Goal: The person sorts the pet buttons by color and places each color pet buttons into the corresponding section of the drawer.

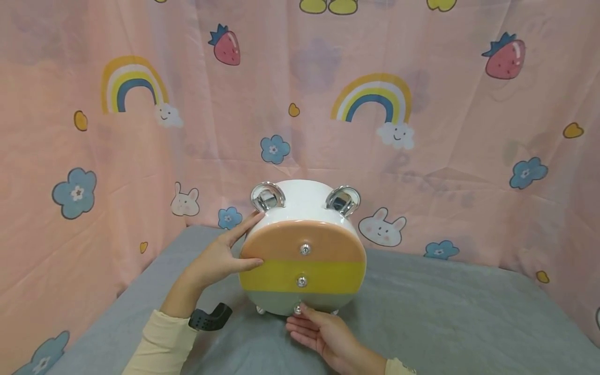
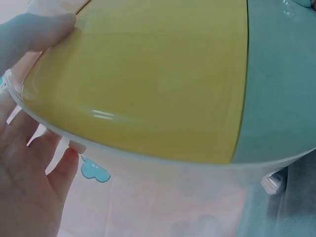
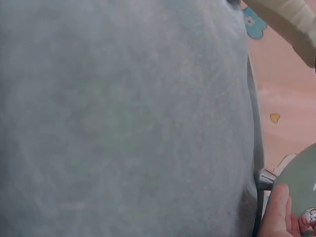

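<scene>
A rounded drawer box (image 1: 302, 195) with a white shell stands on a grey cloth. Its front is banded by an orange drawer (image 1: 276, 242), a yellow drawer (image 1: 274, 276) and a green drawer (image 1: 276, 300), each with a silver knob. My left hand (image 1: 220, 260) holds the box's left side, thumb on the front and fingers behind the rim, as the left wrist view shows. At the bottom, my right hand (image 1: 330, 333) pinches the green drawer's knob (image 1: 297, 309) between thumb and finger, palm turned upward. All three drawers sit flush with the front.
Two silver ear-shaped pieces (image 1: 343, 200) stick up from the box's top, and short silver feet (image 1: 260, 310) carry it. Grey cloth (image 1: 445, 312) covers the table around it. Close behind hangs a pink printed curtain (image 1: 262, 94), which also closes off both sides.
</scene>
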### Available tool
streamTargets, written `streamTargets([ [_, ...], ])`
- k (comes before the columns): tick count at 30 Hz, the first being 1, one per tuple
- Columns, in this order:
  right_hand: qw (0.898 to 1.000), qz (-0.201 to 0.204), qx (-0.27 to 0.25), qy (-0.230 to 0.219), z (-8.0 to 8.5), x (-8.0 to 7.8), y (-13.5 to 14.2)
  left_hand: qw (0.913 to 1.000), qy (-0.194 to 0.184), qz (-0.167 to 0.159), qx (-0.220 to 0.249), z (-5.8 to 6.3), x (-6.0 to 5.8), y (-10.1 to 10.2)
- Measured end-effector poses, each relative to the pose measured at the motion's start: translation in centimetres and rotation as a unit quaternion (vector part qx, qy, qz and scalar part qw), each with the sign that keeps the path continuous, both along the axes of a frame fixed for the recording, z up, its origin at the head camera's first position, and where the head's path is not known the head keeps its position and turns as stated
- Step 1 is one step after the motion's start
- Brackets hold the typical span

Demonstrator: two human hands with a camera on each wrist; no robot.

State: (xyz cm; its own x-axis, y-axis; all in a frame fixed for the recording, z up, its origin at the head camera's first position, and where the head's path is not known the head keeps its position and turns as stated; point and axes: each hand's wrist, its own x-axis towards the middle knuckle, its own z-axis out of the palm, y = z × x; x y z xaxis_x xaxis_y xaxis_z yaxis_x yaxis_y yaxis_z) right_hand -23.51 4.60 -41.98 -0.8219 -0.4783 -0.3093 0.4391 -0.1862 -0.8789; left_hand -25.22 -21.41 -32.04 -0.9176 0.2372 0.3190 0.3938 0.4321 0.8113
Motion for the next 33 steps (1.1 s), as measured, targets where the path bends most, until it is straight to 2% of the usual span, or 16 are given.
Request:
streamTargets([
  [4,1.000,0.005,0.002,0.008,-0.1,-0.1,0.0,1.0000,-0.004,0.001,0.008,0.1,0.1,0.1],
  [15,1.000,-0.015,-0.006,0.010,-0.5,0.0,0.0,0.9994,0.009,0.016,-0.030,0.2,0.5,0.4],
  [23,1.000,-0.012,-0.007,0.009,0.0,0.1,0.6,0.9992,0.014,0.014,-0.034,0.7,0.4,0.8],
  [33,1.000,0.009,-0.006,-0.014,0.3,1.3,1.1,0.9990,0.017,0.012,-0.040,0.8,0.4,0.6],
])
